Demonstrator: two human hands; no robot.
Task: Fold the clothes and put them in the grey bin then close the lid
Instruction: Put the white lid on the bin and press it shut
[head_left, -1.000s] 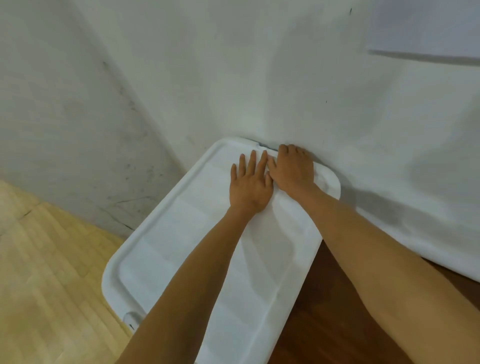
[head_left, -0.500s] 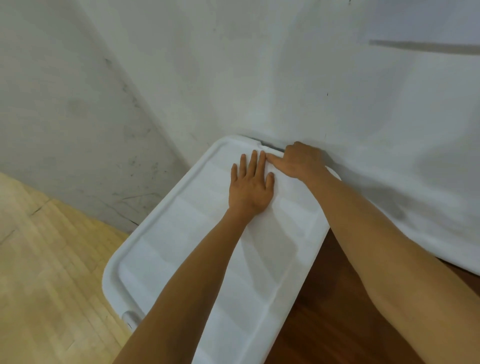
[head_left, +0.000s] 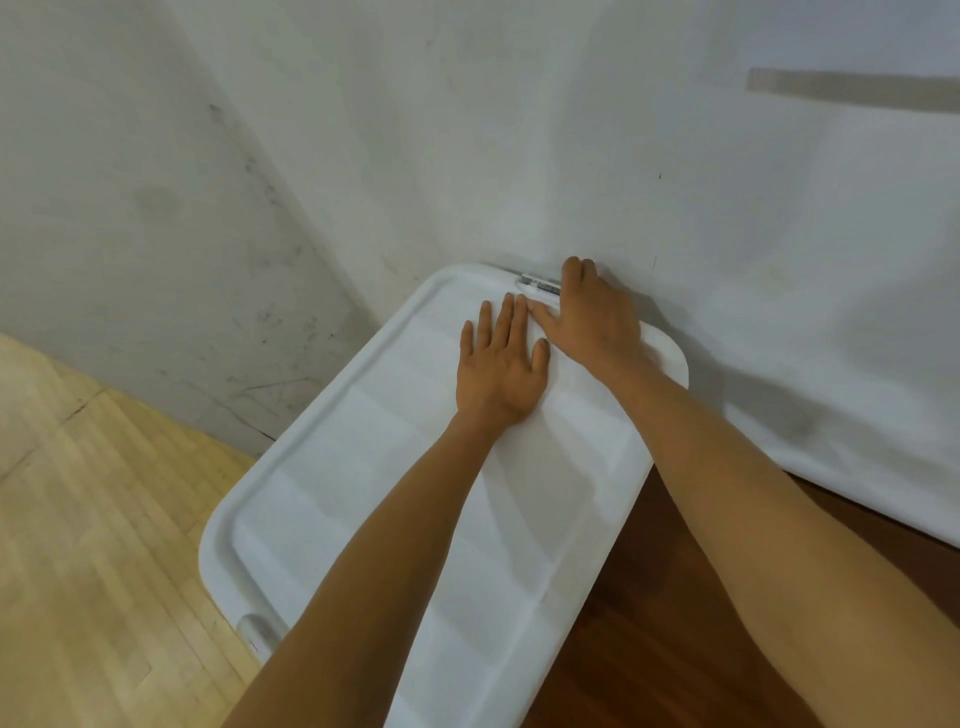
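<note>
Across the top and left of the frame stands a scuffed white wall (head_left: 156, 208), with pale wood floor (head_left: 93, 519) at lower left and a dark brown surface (head_left: 649, 623) at lower right. Between them lies the white lid (head_left: 363, 493), seated over the bin, whose body is hidden; no clothes show. Its long axis runs diagonally from bottom centre up toward right of centre, and its far short end points at the wall, nearly touching it.

Near that far end the left hand (head_left: 498, 369) lies palm down on the lid, fingers straight and slightly spread. Just right of it, the right hand (head_left: 597, 322) has its fingers curled over the far rim and its thumb stretched along the lid toward the left fingertips.

A small grey latch (head_left: 540, 284) lies along the far edge, crosswise to the lid's axis. It sits just beyond the left fingertips and right beside the right fingers, so the right hand looks better placed to press it home.
</note>
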